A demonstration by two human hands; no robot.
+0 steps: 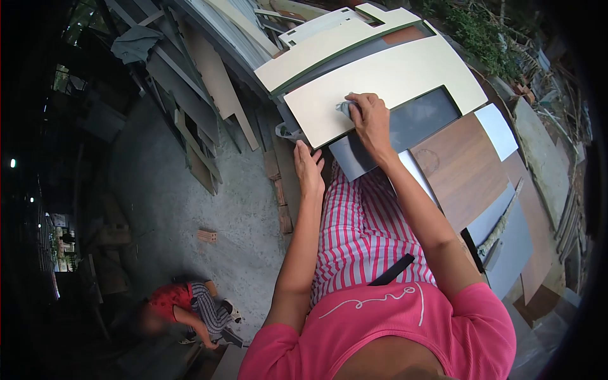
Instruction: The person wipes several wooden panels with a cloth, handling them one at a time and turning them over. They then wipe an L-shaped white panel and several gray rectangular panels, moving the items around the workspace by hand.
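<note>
A cream-coloured panel (405,76) with a rectangular cut-out lies across the stack in front of me. My right hand (370,121) pinches a small crumpled bluish-grey cloth (346,107) against its face, left of the cut-out. At the panel's lower left corner is my left hand (310,170), its fingers stretched out along the edge and nothing gripped in them. A bit of whitish plastic (290,132) sticks out just beyond those fingertips. Dark grey glossy sheet (425,115) shows through the cut-out and below the panel.
Another cream panel (297,62) lies further back. Brown wood-look board (467,166) and blue-grey sheets (516,244) are piled at right. Long boards (201,69) lean at left. On the concrete floor (171,183) sits a brick (206,236); a person (190,307) bends at lower left.
</note>
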